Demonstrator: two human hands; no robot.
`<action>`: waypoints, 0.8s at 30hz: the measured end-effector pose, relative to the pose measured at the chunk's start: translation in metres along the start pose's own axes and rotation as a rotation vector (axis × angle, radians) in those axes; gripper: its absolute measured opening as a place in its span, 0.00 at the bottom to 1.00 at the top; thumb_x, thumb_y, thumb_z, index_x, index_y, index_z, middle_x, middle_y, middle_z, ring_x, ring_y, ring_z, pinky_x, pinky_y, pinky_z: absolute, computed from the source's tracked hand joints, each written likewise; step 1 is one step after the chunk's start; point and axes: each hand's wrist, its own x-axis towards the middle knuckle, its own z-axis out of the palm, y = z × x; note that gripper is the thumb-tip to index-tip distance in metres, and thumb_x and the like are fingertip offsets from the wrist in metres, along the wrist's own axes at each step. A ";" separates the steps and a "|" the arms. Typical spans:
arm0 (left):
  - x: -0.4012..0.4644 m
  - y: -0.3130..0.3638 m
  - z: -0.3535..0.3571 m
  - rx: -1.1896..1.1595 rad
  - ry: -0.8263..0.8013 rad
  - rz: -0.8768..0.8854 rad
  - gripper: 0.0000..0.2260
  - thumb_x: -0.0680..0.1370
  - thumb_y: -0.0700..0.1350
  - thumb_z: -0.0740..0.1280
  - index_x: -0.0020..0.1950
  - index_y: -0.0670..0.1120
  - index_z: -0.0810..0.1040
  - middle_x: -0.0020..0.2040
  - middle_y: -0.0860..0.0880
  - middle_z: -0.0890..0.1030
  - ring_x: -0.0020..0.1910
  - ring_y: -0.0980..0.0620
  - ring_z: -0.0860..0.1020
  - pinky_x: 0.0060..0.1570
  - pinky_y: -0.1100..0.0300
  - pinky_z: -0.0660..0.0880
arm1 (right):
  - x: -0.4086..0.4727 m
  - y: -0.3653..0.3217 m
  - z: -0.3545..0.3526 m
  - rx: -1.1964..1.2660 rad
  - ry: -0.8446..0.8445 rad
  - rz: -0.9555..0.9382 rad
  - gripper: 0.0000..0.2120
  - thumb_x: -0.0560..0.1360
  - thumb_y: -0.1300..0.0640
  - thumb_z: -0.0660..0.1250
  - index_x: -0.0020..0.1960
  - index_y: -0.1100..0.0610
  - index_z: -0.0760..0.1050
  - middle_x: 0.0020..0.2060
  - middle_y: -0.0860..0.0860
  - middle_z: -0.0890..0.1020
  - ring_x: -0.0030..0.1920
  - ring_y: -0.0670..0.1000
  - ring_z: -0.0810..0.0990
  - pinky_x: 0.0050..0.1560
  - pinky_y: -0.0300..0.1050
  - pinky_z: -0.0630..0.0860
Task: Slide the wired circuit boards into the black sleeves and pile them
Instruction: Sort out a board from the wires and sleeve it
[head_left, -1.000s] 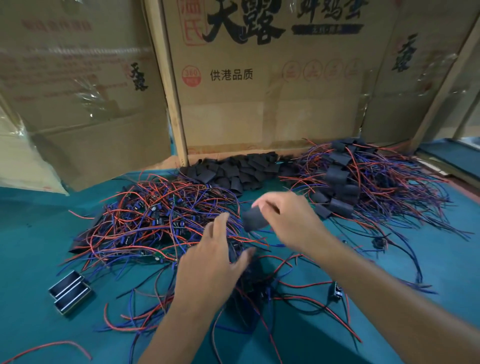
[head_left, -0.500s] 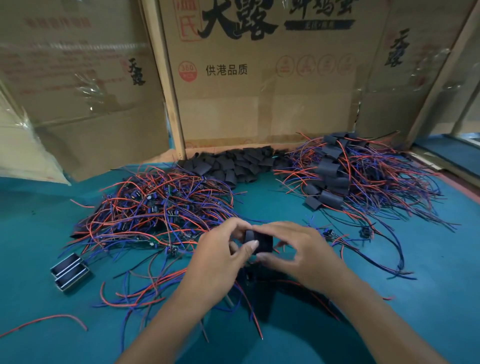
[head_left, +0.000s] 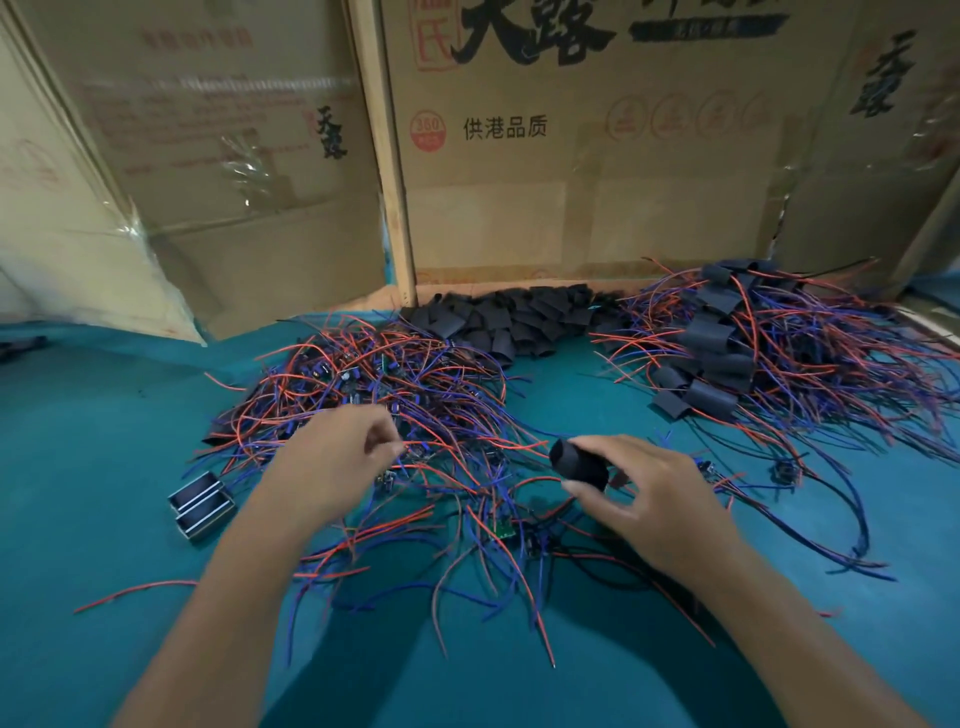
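Task partway; finished pile (head_left: 727, 358) of sleeved boards at far right; heap of empty sleeves (head_left: 514, 322) at back; large unsleeved tangle (head_left: 374, 395) remains at left (most work left); right hand (head_left: 644, 493) pinches black sleeve (head_left: 579, 465) between thumb and fingers; left hand (head_left: 332, 462), fingers curled, pinches wires in tangle; half second ago both hands met at sleeve, now apart.

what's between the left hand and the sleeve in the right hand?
Head view: loose red and blue wires over teal mat, between left hand and black sleeve held by right hand.
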 end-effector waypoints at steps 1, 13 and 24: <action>0.000 -0.006 0.000 0.046 -0.049 -0.022 0.09 0.78 0.49 0.71 0.39 0.53 0.75 0.37 0.56 0.78 0.38 0.58 0.76 0.39 0.57 0.70 | 0.000 0.000 0.001 0.001 -0.007 0.001 0.18 0.74 0.47 0.72 0.60 0.54 0.79 0.52 0.45 0.83 0.50 0.46 0.80 0.52 0.39 0.74; -0.002 -0.006 0.010 0.100 -0.130 -0.079 0.09 0.77 0.47 0.73 0.53 0.54 0.74 0.45 0.53 0.73 0.40 0.52 0.72 0.48 0.54 0.73 | -0.002 0.004 0.004 0.020 -0.028 0.004 0.19 0.74 0.42 0.68 0.60 0.51 0.78 0.51 0.41 0.82 0.48 0.40 0.77 0.49 0.33 0.72; -0.006 0.014 -0.012 -0.107 0.185 0.208 0.05 0.77 0.50 0.72 0.44 0.59 0.77 0.34 0.54 0.78 0.34 0.56 0.74 0.38 0.56 0.71 | 0.000 0.005 0.002 0.062 0.026 0.051 0.19 0.73 0.40 0.67 0.58 0.50 0.78 0.49 0.39 0.81 0.48 0.38 0.77 0.48 0.31 0.72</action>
